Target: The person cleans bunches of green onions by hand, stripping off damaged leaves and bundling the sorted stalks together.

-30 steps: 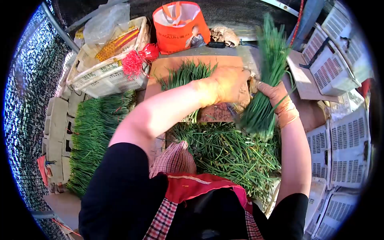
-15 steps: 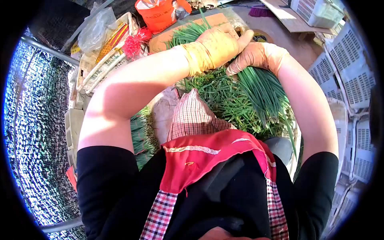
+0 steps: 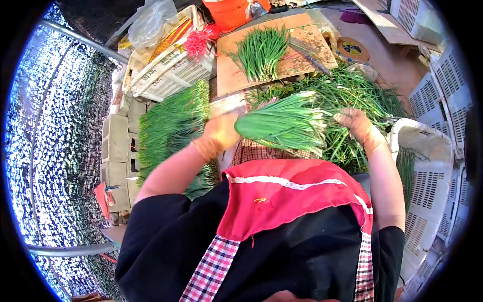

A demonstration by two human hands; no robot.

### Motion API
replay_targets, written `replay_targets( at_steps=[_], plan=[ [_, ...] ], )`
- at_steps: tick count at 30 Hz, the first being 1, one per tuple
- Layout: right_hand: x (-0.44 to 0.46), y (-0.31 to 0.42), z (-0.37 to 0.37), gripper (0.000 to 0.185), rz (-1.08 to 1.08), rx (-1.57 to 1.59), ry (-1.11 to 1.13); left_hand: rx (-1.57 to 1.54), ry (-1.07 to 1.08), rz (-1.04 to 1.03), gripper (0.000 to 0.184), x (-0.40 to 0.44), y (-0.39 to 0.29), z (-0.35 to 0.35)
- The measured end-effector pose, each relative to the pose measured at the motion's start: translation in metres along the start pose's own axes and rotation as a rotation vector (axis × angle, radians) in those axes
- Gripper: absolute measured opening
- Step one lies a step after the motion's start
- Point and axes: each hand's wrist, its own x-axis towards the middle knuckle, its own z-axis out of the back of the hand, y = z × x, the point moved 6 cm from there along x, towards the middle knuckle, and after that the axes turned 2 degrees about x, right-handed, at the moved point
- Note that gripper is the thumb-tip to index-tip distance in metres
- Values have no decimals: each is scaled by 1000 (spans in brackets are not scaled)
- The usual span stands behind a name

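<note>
A bunch of chives [image 3: 282,123] lies sideways above my lap, its green leaves to the left and pale stem ends to the right. My left hand [image 3: 221,132], in an orange glove and a little blurred, is closed around the leaf end. My right hand [image 3: 354,125], gloved too, is at the stem end with its fingers pinched on what looks like a thin chive stalk [image 3: 329,115]. Beyond the hands, another bunch of chives [image 3: 264,53] rests on a cardboard-coloured board [image 3: 229,80], with a knife [image 3: 309,53] beside it.
Stacked chives [image 3: 173,123] stand at left beside concrete blocks [image 3: 115,151]. Loose green trimmings [image 3: 359,93] are heaped ahead and right. A white crate [image 3: 173,78] stands at upper left, an orange bag [image 3: 229,15] behind the board, and a white basket [image 3: 425,186] at right.
My hands have drawn apart and come back toward my lap from near the board. The chives that hung under my right hand now lie sideways between both hands. The view has shifted, showing more of the board.
</note>
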Motion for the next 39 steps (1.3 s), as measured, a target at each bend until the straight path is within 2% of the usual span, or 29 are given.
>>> replay_targets(
  at_steps=[1,2,3,5,6,8,9,11,12,13,14,15,16,17,20,23,24,26,28,30,32,33,34,35,36,38,39],
  plan=[
    [9,-20,7,58,5,31,39,71,12,-141,23,-21,-8,-6],
    [3,-15,16,47,54,24,-26,141,21,-283,22,-38,-16,-11],
    [13,-20,34,36,263,37,0,138,24,-271,22,-42,-12,-19],
    [6,-28,77,24,118,409,-324,-53,-59,-60,26,-44,3,-37],
    [5,-28,98,25,66,286,-380,-53,-60,-52,26,-46,-1,-36],
    [36,-67,136,31,181,-116,-561,-140,-29,160,25,-51,-5,-22],
    [24,-54,123,31,181,-117,-560,-173,5,233,24,-53,-9,-16],
    [-39,41,54,42,567,-1226,-888,-202,3,236,24,-51,-6,-20],
    [-44,56,32,45,647,-1104,-772,-228,2,239,25,-50,-5,-24],
    [-44,57,8,39,633,-877,-575,-228,8,236,25,-49,-2,-29],
    [-54,66,-27,39,520,-665,-329,-196,22,248,25,-47,2,-36],
    [-60,67,-60,43,365,-617,-103,-166,31,254,26,-45,4,-40],
    [-47,31,-92,44,389,-653,-102,-198,86,203,27,-47,-6,-30],
    [-43,17,-102,37,285,-367,-31,-207,77,176,27,-50,-12,-21],
    [-35,-8,-114,14,329,393,-32,-201,70,66,27,-54,-14,-22],
    [-39,-6,-112,12,286,556,49,-245,-60,161,26,-58,-4,-22],
    [-40,-2,-107,12,282,551,45,-251,-57,159,26,-56,-3,-25],
    [-47,20,-82,14,493,283,-90,-311,14,201,24,-50,4,-35],
    [-50,23,-36,16,420,170,-335,-245,49,170,24,-49,-1,-27],
    [-42,-1,12,25,350,-207,-592,-172,87,146,23,-55,-8,-19],
    [-46,17,11,37,364,-907,-745,-187,-8,160,22,-56,-13,-6],
    [-49,21,-3,46,479,-748,-655,-115,-47,-4,22,-52,-7,-23],
    [-49,34,-26,47,605,-384,-423,-115,-43,-5,22,-51,-4,-29],
    [-49,42,-54,44,465,-91,-186,-126,-28,4,22,-49,-3,-34],
    [-43,38,-73,37,336,-71,-102,-138,-16,14,21,-48,-2,-36],
    [-37,46,-88,26,663,-469,-181,-180,-53,27,21,-53,-9,-24],
    [-37,47,-87,26,667,-468,-178,-220,-89,42,21,-54,-10,-17]
  ],
)
